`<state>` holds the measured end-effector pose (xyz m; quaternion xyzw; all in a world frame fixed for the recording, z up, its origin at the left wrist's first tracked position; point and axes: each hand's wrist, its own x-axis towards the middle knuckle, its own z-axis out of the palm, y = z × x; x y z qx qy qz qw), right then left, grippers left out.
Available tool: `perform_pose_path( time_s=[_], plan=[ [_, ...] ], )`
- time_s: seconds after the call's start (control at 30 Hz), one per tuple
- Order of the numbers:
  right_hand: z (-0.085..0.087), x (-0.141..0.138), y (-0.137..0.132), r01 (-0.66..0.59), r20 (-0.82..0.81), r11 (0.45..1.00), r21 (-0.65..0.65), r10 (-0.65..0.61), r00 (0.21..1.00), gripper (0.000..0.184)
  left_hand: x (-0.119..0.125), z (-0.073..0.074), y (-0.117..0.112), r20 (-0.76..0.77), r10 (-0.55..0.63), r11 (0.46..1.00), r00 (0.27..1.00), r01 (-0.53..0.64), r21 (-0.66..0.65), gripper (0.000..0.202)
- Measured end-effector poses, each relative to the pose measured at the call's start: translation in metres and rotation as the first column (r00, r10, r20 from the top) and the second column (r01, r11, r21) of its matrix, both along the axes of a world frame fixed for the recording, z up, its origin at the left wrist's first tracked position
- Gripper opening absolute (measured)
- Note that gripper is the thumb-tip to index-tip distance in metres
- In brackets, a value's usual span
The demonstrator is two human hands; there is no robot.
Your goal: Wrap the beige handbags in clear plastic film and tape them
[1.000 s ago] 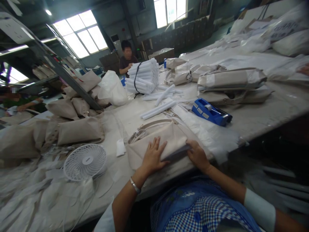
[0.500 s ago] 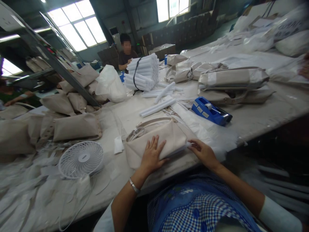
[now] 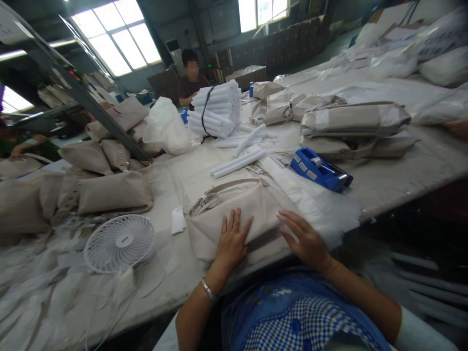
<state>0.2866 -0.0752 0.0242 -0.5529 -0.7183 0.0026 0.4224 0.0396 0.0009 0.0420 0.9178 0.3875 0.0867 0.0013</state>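
Note:
A beige handbag lies on the table in front of me, its strap along the far side and a coiled cord or thin strap near its left end. My left hand rests flat on the bag's face with the fingers spread. At the bag's right end is my right hand, its fingers stretched out and touching the edge, the thumb apart. Beyond the bag lie white rolled tubes. Thin white plastic sheeting spreads to the right, beside a blue tape dispenser.
A white fan stands on the left near crumpled plastic. Several stuffed beige bags are piled behind it. A strapped bundle of white tubes sits at the back, with a person beyond. More wrapped bags lie at right.
My right hand has moved from pinching white material at the bag's right end to lying against it with outstretched fingers. The white material no longer shows there. My left hand stays on the bag.

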Motion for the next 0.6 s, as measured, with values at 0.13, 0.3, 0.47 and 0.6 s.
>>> perform_pose_path(
  time_s=[0.13,0.3,0.47,0.6],
  plan=[
    [-0.016,-0.012,0.001,-0.205,0.115,0.978,-0.050,0.209,0.971,0.056,0.006,-0.008,-0.009,0.003,0.011,0.997,1.000,-0.011,0.073,0.096],
    [-0.027,-0.013,-0.011,-0.253,-0.175,0.956,-0.150,0.226,0.958,0.039,0.018,-0.026,-0.024,0.035,0.098,0.979,0.995,-0.103,0.178,0.083],
    [-0.010,-0.019,-0.028,-0.398,-0.735,0.713,-0.577,-0.241,0.633,0.030,0.020,-0.035,-0.026,0.048,0.121,0.972,0.992,-0.128,0.195,0.084],
    [-0.001,-0.024,-0.018,-0.687,-0.848,0.537,-0.490,-0.478,0.231,0.035,0.020,-0.032,-0.025,0.073,0.115,0.980,0.991,-0.125,0.152,0.083]
  ],
)
